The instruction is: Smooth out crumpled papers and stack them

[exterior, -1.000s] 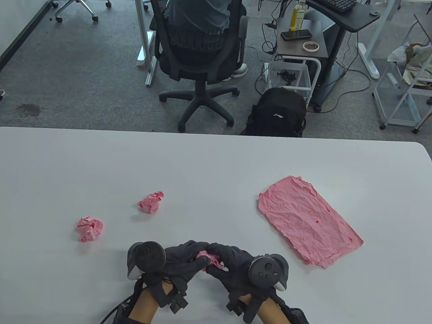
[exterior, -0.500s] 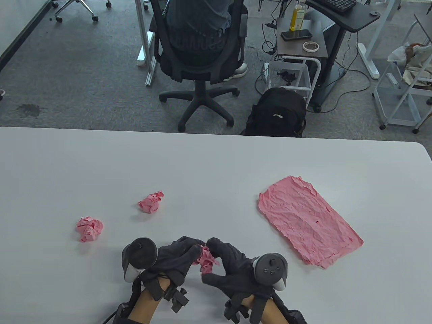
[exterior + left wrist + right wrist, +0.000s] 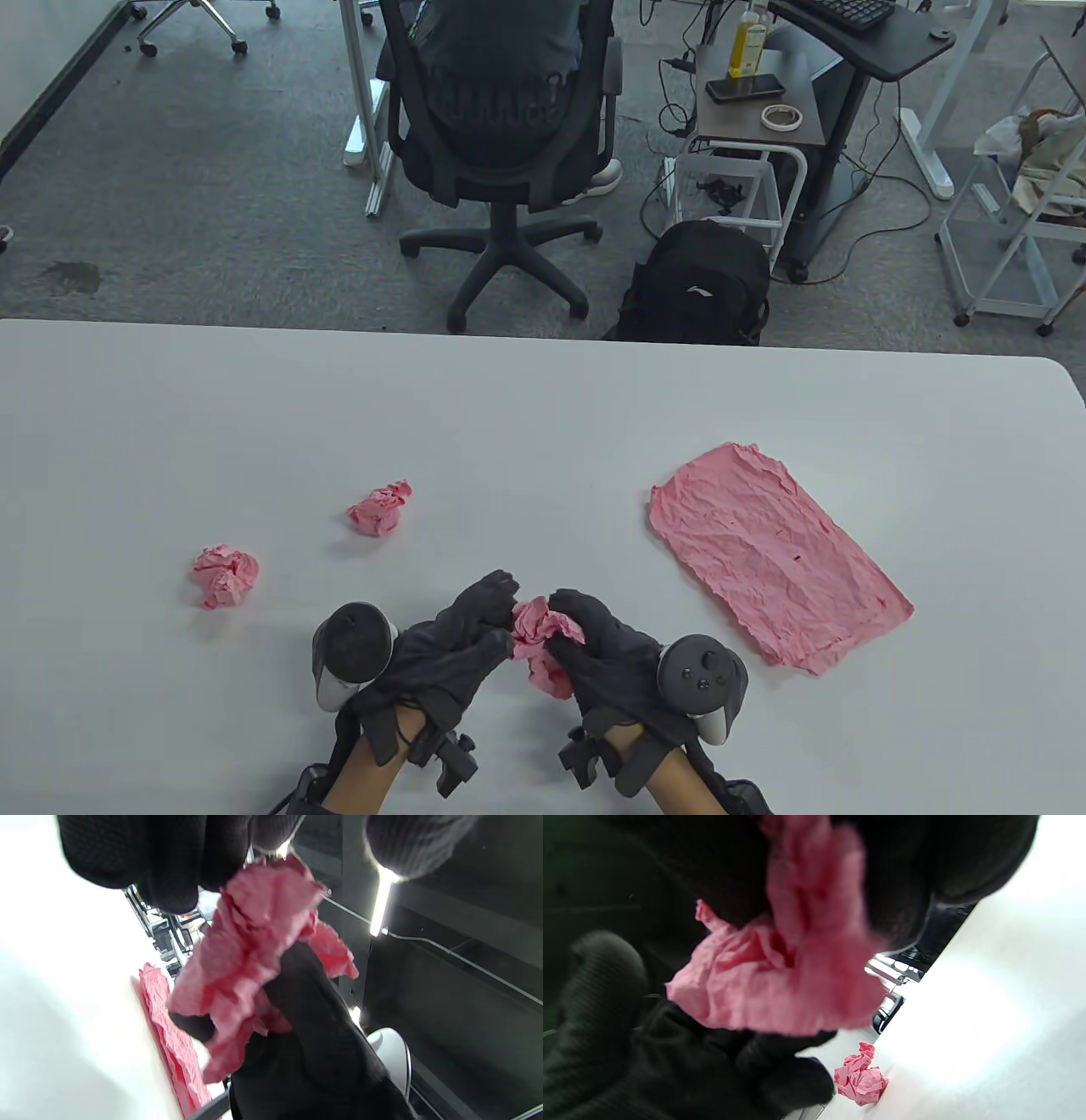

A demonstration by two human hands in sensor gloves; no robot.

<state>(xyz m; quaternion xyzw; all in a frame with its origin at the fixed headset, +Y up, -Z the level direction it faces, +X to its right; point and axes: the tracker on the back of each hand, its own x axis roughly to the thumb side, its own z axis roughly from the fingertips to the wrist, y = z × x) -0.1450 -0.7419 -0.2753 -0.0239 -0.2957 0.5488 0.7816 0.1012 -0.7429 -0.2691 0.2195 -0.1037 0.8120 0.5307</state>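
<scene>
Fingers (image 3: pixel 496 594) of left hand (image 3: pixel 445 654) and right hand (image 3: pixel 607 658) pinch half-opened crumpled pink paper wad (image 3: pixel 543 641) between them, near front edge of white tabletop (image 3: pixel 509 407). Wad's long axis runs roughly toward and away from person.

Two more crumpled pink paper balls, (image 3: pixel 379 508) and (image 3: pixel 225 576), left, well apart. Flattened pink paper sheet (image 3: pixel 776 556) right, long axis diagonal, far-left to near-right. Nothing between hands and sheet.
</scene>
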